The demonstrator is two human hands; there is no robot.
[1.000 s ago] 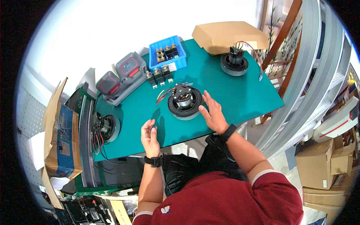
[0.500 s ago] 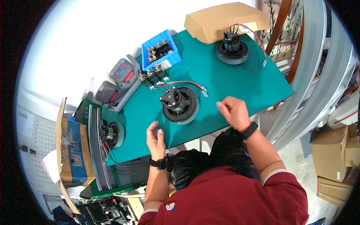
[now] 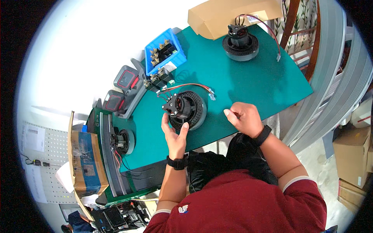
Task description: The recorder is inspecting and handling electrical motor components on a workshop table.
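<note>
Just ahead of the left hand (image 3: pixel 175 141), on the green surface (image 3: pixel 244 85): black motor with round base (image 3: pixel 189 110). Left hand half open, thumb at the near rim, fingers along the left side; from this view, impossible to tell whether gripping or only touching. To the right of the left hand, well apart from the motor: right hand (image 3: pixel 248 121), curled in a loose fist, with nothing visible inside. Beyond the left hand, behind the motor: wires (image 3: pixel 193 84) with pale connectors (image 3: pixel 211 95). For a good hold, better to take the firm base rim rather than the wires, bring the right hand to the opposite side, and share the weight evenly. Also advisable to avoid bumping the small black parts (image 3: pixel 158 80), farther ahead of the left hand, beside the blue tray (image 3: pixel 178 60).
</note>
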